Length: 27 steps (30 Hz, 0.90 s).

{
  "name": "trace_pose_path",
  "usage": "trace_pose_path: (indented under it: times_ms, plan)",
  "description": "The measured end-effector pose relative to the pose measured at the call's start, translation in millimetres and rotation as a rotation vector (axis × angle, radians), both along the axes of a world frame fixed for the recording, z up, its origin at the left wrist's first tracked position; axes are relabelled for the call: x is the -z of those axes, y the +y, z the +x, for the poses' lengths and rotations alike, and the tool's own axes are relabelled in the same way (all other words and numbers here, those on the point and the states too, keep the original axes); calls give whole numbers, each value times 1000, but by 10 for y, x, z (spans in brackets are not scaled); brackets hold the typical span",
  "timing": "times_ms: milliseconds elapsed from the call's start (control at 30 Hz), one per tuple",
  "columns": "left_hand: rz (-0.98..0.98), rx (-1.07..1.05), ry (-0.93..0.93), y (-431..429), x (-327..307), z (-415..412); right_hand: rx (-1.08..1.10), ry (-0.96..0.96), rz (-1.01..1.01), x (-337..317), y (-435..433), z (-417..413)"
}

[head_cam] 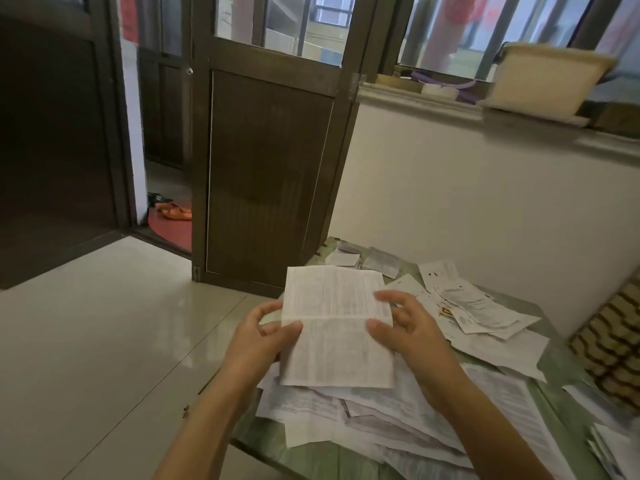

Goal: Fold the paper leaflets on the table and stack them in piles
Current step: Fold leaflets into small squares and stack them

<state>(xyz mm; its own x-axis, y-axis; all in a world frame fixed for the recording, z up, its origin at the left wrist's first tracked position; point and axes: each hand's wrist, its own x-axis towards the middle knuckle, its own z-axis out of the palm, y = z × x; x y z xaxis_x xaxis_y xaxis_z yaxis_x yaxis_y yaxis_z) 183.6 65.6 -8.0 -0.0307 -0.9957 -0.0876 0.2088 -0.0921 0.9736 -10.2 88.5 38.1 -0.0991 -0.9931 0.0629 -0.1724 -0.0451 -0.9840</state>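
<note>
Green desk [304, 459] against a cream wall, littered with printed paper. Leaflet [337, 327] held in the air above the desk's near end, one crease across its middle, print facing up. Left hand [263, 341] pinches its left edge at the crease, thumb in front. Right hand [408, 330] pinches the right edge, fingers loosely curled. Below it lies a messy heap of unfolded sheets [398, 420]. More scattered sheets [478, 313] to the right, small folded ones [381, 263] at the far end. Dark wooden door [270, 174] behind, glossy tiled floor [104, 323] to the left, orange sandals [173, 211] past the doorway, beige tub [543, 81] on the window sill [450, 105].
</note>
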Motion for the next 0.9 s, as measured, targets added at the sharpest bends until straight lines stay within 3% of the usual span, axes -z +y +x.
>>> trace_pose_path:
  times_ms: [167, 333, 467, 533, 633, 833, 900]
  plan:
    - [-131, 102, -13, 11, -4, -36, -62, 265, 92, 42, 12, -49]
    - [-206, 60, -103, 36, -36, -100, 42, 869, -151, 74, 14, -117]
    - [-284, 52, -69, 55, -99, -113, -81, 1128, -231, -2, 53, 17]
    - [-308, 89, -29, 70, -123, -134, -135, 1170, -251, -32, 45, 107]
    - [-307, 121, 29, 72, -129, -131, -224, 1066, -205, -47, 32, 193]
    - [-290, -130, -94, 45, -133, -83, -277, 996, -21, -89, 59, 116]
    - [-262, -81, -75, 47, -145, -54, -294, 938, 14, -73, 47, 105]
